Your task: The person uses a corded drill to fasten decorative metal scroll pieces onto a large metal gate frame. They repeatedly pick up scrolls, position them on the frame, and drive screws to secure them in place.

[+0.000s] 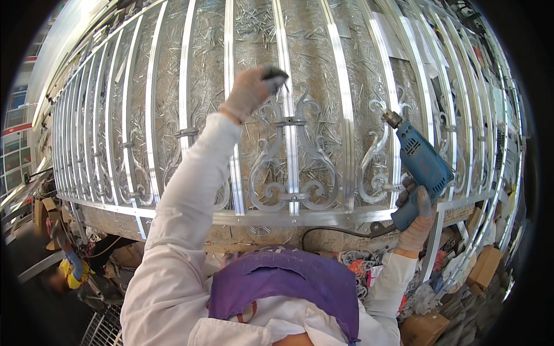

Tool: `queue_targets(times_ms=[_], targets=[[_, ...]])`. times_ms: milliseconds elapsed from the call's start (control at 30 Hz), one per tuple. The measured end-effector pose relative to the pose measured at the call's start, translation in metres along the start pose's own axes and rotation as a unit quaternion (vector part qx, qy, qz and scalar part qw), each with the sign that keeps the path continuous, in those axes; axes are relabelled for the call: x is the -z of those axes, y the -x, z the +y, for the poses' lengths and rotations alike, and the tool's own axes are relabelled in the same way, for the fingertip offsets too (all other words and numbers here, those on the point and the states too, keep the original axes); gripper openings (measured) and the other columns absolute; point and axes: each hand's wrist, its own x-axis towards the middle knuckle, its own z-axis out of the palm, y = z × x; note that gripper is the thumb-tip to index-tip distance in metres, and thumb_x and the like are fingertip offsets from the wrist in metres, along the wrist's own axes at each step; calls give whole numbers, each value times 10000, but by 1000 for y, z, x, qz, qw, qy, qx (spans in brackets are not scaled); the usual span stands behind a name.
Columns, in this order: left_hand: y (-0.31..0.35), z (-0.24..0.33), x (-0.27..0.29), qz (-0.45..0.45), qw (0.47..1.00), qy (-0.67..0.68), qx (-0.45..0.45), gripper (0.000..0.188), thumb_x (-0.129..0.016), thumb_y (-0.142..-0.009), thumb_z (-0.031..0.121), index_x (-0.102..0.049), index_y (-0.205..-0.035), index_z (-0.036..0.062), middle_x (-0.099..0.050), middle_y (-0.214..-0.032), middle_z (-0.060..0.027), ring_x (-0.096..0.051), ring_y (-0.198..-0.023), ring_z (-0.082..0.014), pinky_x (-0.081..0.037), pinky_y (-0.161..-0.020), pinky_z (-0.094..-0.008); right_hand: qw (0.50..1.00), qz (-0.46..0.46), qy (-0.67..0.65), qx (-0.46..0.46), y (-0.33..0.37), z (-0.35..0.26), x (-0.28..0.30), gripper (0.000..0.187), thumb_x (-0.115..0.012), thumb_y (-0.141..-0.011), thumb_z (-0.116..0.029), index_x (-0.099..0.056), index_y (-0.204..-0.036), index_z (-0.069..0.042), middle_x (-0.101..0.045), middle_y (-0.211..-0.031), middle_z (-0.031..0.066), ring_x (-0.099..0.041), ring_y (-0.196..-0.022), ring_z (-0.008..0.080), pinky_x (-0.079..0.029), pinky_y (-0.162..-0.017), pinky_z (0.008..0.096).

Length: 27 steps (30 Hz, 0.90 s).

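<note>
My right hand (pixel 420 202), in a pale glove with grey fingers, grips the handle of a blue electric drill (pixel 426 161). The drill's metal chuck points up and left, over a silvery scroll ornament (pixel 374 155). My left hand (pixel 254 91), gloved too, reaches far forward with its fingertips pinched beside an upright metal bar (pixel 292 161). Whatever is in that pinch is too small to make out. Below the left hand, another scroll ornament (pixel 318 173) is banded to the bar by a collar. Bars and ornaments belong to a long metal railing panel (pixel 265 218) lying flat.
Metal offcuts and loose fasteners (pixel 254 26) litter the surface under the bars. The drill's black cord (pixel 329 228) runs along the near edge. Cardboard boxes (pixel 424 328) and scrap stand at lower right. Another person in yellow (pixel 75 272) is at far left.
</note>
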Motion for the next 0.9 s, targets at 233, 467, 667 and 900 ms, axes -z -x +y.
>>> queue_targets(times_ms=[233, 467, 667, 900], targets=[[57, -3, -38, 41, 988, -137, -54, 183, -734, -922, 118, -764, -1083, 38, -779, -958, -122, -726, -854, -189, -570, -815, -325, 1000, 22, -1, 14, 25, -4, 23, 400, -839, -854, -310, -673, -1072, -19, -708, -942, 121, -667, -640, 145, -558, -530, 265], [64, -18, -53, 114, 983, -128, -64, 192, -735, -907, 144, -757, -1083, 71, -767, -984, -161, -736, -901, -312, -566, -807, -378, 997, 50, 22, 49, 56, -8, 68, 526, -834, -843, -341, -630, -1190, -2, -728, -934, 141, -641, -603, 178, -541, -509, 303], [70, -8, -57, 61, 970, -228, -53, 276, -792, -858, 164, -753, -1125, 109, -762, -1030, -167, -726, -955, -344, -560, -857, -414, 997, 70, 28, 30, 67, 1, 120, 495, -826, -830, -318, -640, -1166, -6, -723, -906, 130, -636, -590, 170, -544, -516, 303], [93, 59, -99, 137, 934, -309, -116, 430, -768, -844, 178, -671, -1262, 164, -666, -1182, -158, -672, -1063, -355, -553, -895, -456, 995, 77, 48, 38, 80, -21, 159, 490, -809, -822, -306, -640, -1171, -8, -721, -930, 126, -650, -594, 171, -530, -506, 303]])
